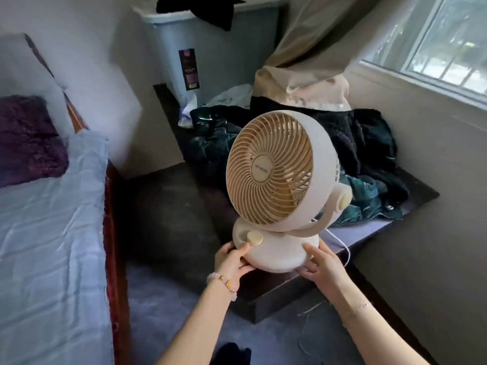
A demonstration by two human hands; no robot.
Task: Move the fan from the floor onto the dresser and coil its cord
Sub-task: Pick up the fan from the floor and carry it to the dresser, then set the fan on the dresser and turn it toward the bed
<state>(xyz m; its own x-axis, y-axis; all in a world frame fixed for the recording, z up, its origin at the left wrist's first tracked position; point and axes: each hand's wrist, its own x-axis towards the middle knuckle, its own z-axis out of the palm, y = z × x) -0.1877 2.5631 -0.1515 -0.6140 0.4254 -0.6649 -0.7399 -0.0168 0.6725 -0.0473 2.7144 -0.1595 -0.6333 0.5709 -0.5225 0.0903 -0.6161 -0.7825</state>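
Observation:
A cream fan [279, 180] with a tan round grille stands upright on the near corner of the dark dresser [284, 288]. Its round base carries a tan knob facing me. My left hand [232, 262] grips the base's left side and my right hand [319, 267] grips its right side. The white cord [342, 246] runs out behind the base and drops over the dresser's right edge, where it passes out of sight behind my right hand.
Dark green and black clothes [355, 159] are piled on the dresser behind the fan. A blue hamper [210, 54] and a beige curtain [303, 61] stand further back. A bed [52, 219] lies at left, a window [448, 46] at upper right, and blue carpet [171, 312] below.

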